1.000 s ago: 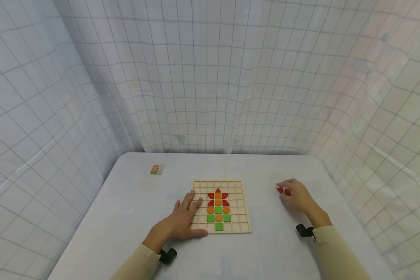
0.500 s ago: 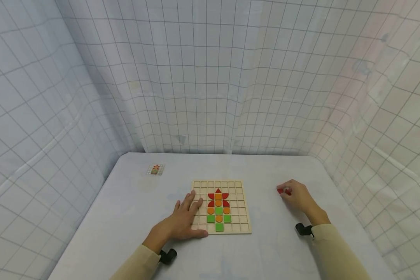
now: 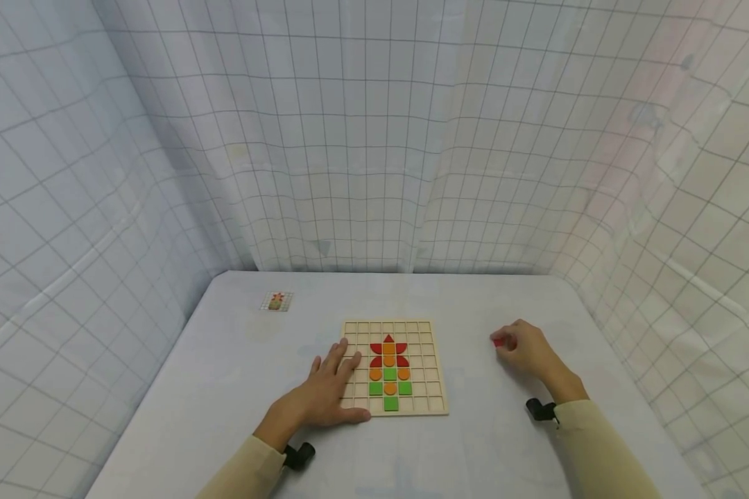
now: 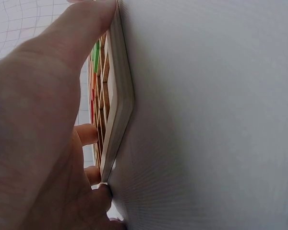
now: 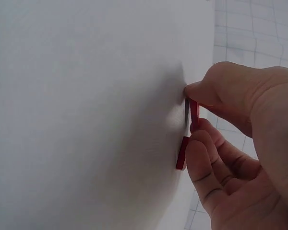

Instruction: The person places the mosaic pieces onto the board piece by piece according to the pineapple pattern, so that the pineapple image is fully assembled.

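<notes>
Wooden board (image 3: 394,367) mid-table, holding a nearly built red, orange and green flower, pinned flat at its left edge by the spread left hand (image 3: 324,395); off to the right, two red pieces (image 5: 188,134) unplaced, one pinched upright by the right hand (image 3: 530,352).

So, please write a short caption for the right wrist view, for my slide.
Right hand pinches one red piece off the white table; a second red piece lies beside its fingers.
</notes>
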`<state>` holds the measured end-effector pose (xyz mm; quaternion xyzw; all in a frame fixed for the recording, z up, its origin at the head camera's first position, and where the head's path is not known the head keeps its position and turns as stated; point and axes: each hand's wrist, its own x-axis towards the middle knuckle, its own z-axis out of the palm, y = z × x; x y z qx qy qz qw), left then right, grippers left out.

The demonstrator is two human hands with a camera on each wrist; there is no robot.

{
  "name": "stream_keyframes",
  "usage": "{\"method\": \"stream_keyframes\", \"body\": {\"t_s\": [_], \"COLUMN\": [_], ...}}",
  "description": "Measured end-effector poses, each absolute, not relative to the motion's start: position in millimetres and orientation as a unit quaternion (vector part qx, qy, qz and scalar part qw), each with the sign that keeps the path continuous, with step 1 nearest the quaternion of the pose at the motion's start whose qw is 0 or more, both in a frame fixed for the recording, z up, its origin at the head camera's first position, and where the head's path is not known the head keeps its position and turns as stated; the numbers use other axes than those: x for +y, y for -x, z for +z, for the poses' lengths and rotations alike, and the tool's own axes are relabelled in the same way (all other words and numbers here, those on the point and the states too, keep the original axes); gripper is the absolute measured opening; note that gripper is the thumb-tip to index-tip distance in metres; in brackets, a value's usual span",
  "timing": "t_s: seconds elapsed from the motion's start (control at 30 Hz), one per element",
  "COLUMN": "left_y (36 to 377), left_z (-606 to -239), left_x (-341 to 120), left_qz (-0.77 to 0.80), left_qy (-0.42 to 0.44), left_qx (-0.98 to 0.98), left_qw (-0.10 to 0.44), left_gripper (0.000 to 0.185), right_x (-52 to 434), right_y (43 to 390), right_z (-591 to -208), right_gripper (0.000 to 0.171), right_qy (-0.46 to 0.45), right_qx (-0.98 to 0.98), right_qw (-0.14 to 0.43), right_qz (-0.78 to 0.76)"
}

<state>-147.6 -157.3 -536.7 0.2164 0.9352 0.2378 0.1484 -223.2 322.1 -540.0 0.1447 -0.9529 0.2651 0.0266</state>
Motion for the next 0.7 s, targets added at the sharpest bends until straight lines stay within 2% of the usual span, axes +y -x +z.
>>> {"method": "stream_keyframes", "body": {"t_s": [0.27, 0.7], "left_y": [148, 149], "left_z": [-538, -541], "left_x": [-158, -158], "left_qz": [0.244, 0.245], "left_qy": [-0.218, -0.221], "left_qx": [0.933, 0.933], "left_qw": [0.147, 0.143], "left_gripper": [0.124, 0.124], "right_x": [313, 273], "right_y": [213, 193], "right_z": [-540, -537], "right_gripper": [0.016, 0.020], "right_qy": [-0.154, -0.215], "right_qx": [-0.946, -0.925], "right_qw": [0.036, 0.044], "right_qz": [0.283, 0.309]}}
